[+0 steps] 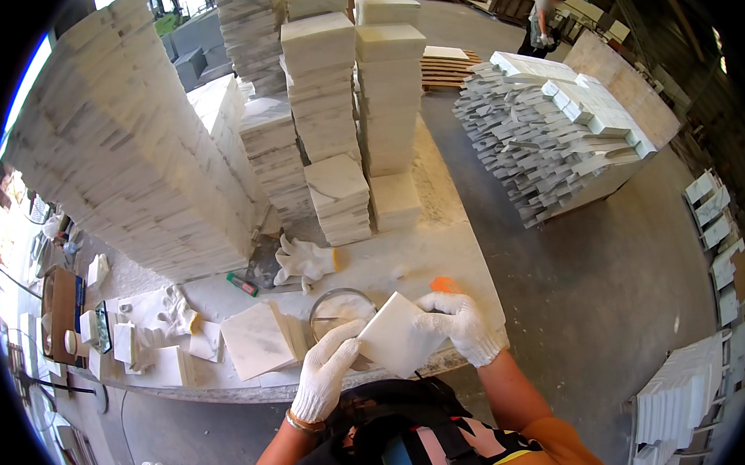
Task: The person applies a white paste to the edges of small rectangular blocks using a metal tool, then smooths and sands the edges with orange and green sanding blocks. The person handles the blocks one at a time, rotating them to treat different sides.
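Note:
Both my hands wear white knit gloves and hold one square white marble tile [399,336], tilted over the table's near edge. My left hand [327,371] grips its left corner, and my right hand [460,325] is closed on its right side. Partly behind the tile lies a round, metal-rimmed dish or disc [341,308]; what it is exactly I cannot tell. An orange piece [445,285] shows just beyond my right hand. Left of my left hand is a small fanned stack of marble tiles [258,339].
Tall stacks of marble tiles [322,75] fill the table's far side. A loose glove [302,261] and a green-and-red tube-like object [242,283] lie before them. Right of the table stands a pallet load of stone strips [544,139]. A person [541,23] stands far off, beyond it.

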A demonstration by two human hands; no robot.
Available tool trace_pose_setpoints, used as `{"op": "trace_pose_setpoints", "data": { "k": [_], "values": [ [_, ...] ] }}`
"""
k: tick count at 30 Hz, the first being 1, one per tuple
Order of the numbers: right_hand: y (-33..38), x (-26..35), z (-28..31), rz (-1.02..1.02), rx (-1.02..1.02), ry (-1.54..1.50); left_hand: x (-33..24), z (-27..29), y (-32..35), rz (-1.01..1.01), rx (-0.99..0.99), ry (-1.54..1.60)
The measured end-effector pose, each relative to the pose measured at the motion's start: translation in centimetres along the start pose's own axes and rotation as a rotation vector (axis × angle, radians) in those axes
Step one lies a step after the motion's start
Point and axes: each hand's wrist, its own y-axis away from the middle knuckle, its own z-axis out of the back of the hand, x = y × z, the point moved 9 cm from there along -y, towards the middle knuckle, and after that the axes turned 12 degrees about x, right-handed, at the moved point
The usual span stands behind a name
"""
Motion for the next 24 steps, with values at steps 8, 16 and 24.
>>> {"op": "trace_pose_setpoints", "data": {
  "k": [8,16,24],
  "values": [
    [0.8,-0.4,0.4,0.085,-0.189,-0.109,1.1,0.8,0.9,-0.007,0.025,0.205],
    [1.9,-1.8,-3.8,0.050,-0.190,-0.041,2.6,-0.6,0.6,0.055,0.113,0.270],
    [2.2,-2.9,-6.1,-0.004,-0.129,0.007,3.9,0.5,2.3,0.047,0.107,0.412]
  ]
}}
